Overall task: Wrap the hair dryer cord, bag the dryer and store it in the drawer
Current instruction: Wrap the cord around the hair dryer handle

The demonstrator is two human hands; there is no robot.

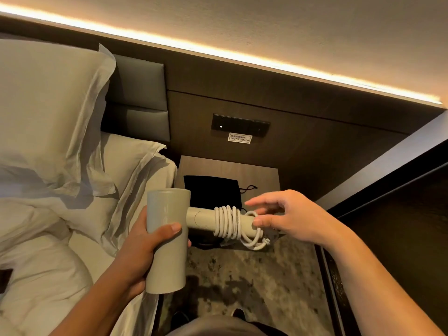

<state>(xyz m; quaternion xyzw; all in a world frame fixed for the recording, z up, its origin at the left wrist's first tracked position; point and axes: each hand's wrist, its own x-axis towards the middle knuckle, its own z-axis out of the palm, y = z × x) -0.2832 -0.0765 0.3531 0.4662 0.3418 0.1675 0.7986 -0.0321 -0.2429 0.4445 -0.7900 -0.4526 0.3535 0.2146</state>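
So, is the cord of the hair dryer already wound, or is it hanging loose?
Mostly wound: the cord sits in several coils around the hair dryer handle, with one last loop and the plug end loose below.

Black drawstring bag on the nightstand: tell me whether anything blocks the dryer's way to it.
Nothing visible does. The black drawstring cloth bag lies flat on the brown wooden nightstand, just beyond the pale green hair dryer, whose handle and wrapped white cord overlap its near edge in this view.
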